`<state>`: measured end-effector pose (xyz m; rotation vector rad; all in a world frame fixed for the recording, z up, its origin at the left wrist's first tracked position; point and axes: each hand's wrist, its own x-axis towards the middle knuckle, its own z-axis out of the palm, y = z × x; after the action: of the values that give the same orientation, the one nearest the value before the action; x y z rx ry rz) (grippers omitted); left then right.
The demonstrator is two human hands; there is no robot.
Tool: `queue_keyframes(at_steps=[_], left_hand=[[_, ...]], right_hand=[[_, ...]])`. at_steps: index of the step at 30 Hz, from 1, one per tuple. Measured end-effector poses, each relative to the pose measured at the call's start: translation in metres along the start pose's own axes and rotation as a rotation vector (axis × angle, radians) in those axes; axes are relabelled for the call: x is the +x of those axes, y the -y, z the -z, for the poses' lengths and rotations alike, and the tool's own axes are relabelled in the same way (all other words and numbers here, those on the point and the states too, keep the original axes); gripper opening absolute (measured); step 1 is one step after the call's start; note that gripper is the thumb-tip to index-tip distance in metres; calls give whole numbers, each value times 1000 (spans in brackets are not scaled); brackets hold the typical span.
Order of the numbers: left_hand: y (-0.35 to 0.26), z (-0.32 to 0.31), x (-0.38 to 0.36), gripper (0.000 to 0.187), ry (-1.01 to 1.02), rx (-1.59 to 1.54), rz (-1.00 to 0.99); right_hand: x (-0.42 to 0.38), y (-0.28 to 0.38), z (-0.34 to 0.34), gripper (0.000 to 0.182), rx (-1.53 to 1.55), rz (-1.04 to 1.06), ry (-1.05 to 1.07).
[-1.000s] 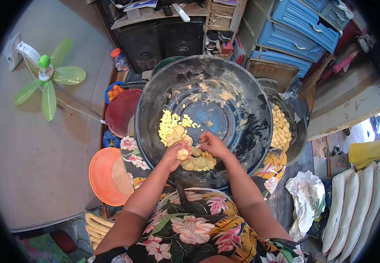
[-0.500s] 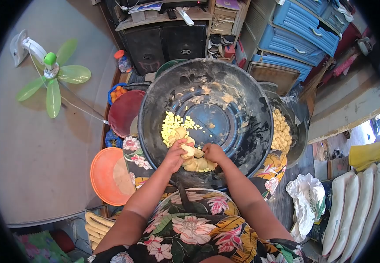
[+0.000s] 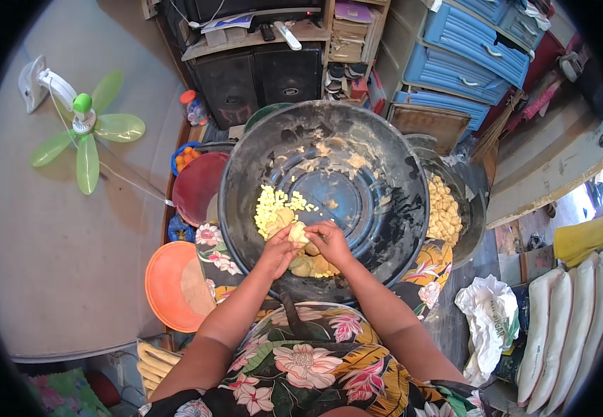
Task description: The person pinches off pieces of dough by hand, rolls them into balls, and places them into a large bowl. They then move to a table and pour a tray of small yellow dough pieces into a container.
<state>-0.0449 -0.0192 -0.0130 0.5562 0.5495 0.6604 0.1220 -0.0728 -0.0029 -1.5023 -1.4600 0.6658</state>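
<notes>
In the head view, a large black basin [image 3: 392,208] rests across my lap. My left hand [image 3: 276,254] grips a small pale piece of dough [image 3: 298,234] over the near part of the basin. The fingers of my right hand [image 3: 331,243] are closed at the right edge of the same piece. Below and between the hands lie several dough pieces [image 3: 310,265]. Small yellow bits, like diced cheese [image 3: 269,201], are heaped beyond my left hand, some scattered toward the middle. My palms and part of the held dough are hidden.
To the right, another basin holds many dough pieces [image 3: 443,212]. On the left are an orange basin [image 3: 159,286], a red basin [image 3: 197,187] and a green fan [image 3: 83,125]. Blue drawers [image 3: 454,69] and speakers [image 3: 287,75] stand behind. Stacked white sacks [image 3: 544,326] lie at right.
My right hand has moved up and left from the dough pieces in the basin to the piece in my left hand. The view has shifted slightly.
</notes>
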Motion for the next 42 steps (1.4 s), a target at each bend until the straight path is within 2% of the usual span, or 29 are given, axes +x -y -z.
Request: queue_keyframes(at_steps=[4, 7, 9, 11, 13, 17, 19, 20, 22, 26, 28, 30, 31, 32, 33, 35, 36, 37, 38, 39, 41, 42], left_hand=[[-3, -4, -1, 50, -11, 51, -24], [2, -3, -4, 49, -3, 122, 21], [3, -8, -5, 48, 15, 212, 175], [-1, -13, -6, 47, 57, 235, 227], [1, -15, -3, 43, 147, 205, 192], [3, -15, 2, 44, 137, 219, 216], [6, -21, 3, 51, 107, 240, 126], [8, -25, 3, 51, 108, 242, 126], [9, -33, -2, 50, -17, 426, -19], [14, -28, -2, 48, -36, 420, -26], [7, -33, -1, 43, 47, 434, 27], [10, -19, 9, 38, 14, 507, 38], [13, -12, 15, 34, -18, 580, 50], [14, -7, 17, 28, -73, 733, 47], [18, 1, 20, 28, -72, 733, 47], [28, 15, 23, 26, 12, 934, -102], [29, 10, 22, 26, 15, 933, -96], [29, 3, 23, 25, 64, 1146, -179], [29, -3, 25, 26, 117, 1358, -268], [32, -4, 27, 26, 123, 1354, -265], [38, -4, 32, 25, 241, 1764, -458], [41, -3, 34, 25, 246, 1764, -458]], right_hand=[[-7, -3, -1, 30, 50, 17, 79], [-14, -6, -2, 32, -95, -12, 161], [-14, -11, 1, 31, -162, 28, 359], [-17, -9, 4, 28, -188, 67, 353], [-21, -5, 2, 33, 208, 68, 274], [-25, 15, -9, 45, 78, 37, 120], [-24, 29, -8, 56, 298, -134, -44], [-23, 28, -6, 56, 298, -133, -45], [-20, 27, 1, 52, 18, 160, 99], [-17, 33, 18, 43, -11, 32, 265], [-16, 32, 26, 31, -11, 41, 116], [-15, 32, 47, 19, 74, 21, -187], [-12, 27, 65, 15, -12, -7, -349], [-9, 22, 86, 18, 85, 15, -533], [-8, 26, 112, 22, -36, 139, -688], [-13, 19, 152, 30, -232, 59, -970], [-15, 28, 164, 34, -408, 11, -1034], [-16, 35, 172, 40, -589, -38, -1092], [-17, 32, 174, 45, -628, -65, -1076], [-15, 22, 172, 44, -538, -22, -939], [-10, 6, 150, 37, -395, 26, -656], [-7, -2, 128, 32, -328, -77, -507]])
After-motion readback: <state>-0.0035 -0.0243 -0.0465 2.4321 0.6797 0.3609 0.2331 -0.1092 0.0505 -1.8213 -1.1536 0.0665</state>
